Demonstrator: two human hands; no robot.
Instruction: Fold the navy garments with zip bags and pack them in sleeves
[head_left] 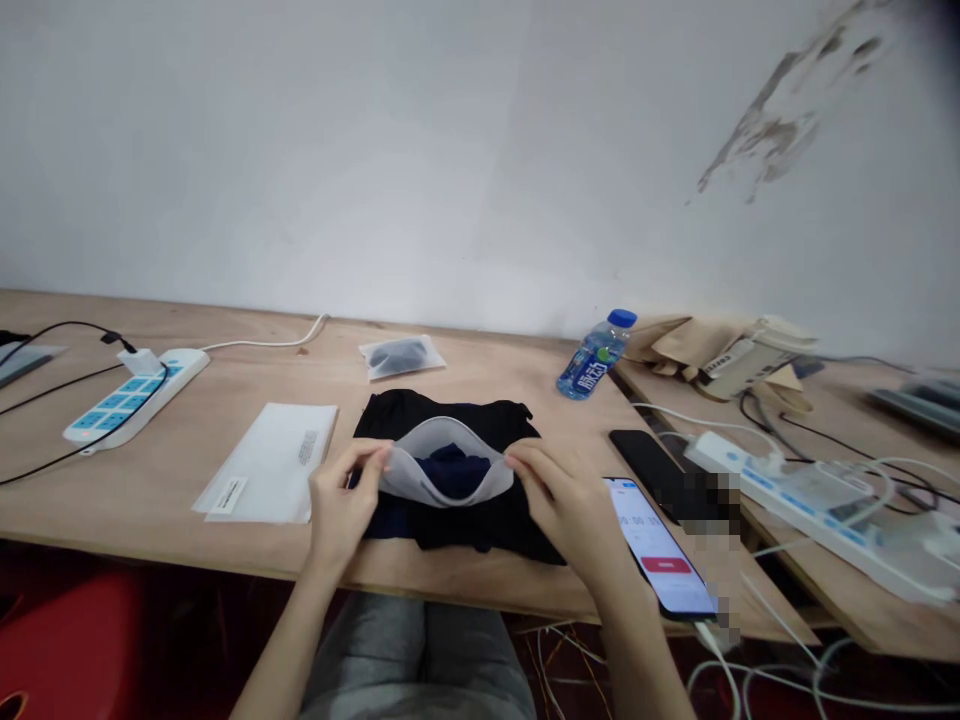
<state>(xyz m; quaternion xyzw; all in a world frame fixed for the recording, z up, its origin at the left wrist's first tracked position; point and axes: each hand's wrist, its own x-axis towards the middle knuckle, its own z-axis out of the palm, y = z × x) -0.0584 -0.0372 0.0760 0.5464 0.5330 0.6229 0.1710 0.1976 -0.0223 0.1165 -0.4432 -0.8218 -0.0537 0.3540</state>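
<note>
From the head camera, the person's left hand (346, 497) and right hand (559, 510) sit over a wooden table (187, 540), each pinching one side of the mouth of a frosted plastic bag (446, 462); the two hands hold that mouth stretched wide open; navy cloth (452, 472) shows inside the opening; the bag rests on a folded black garment (480, 530) near the table's front edge, between the hands; a flat white plastic sleeve (266, 465) with a small label lies just left of the left hand; a small clear bag (401, 357) with something dark inside lies beyond the garment; a water bottle (596, 355) with a blue cap lies tilted further right; a smartphone (660, 545) with a lit screen lies just beside the right hand, and a black phone (660, 475) lies next to it; a white power strip (135, 395) sits at the left, another power strip (810, 510) sits on the right-hand table, and crumpled kraft paper bags (712, 350) lie against the wall; grey trousers (412, 660) show below the table.
</note>
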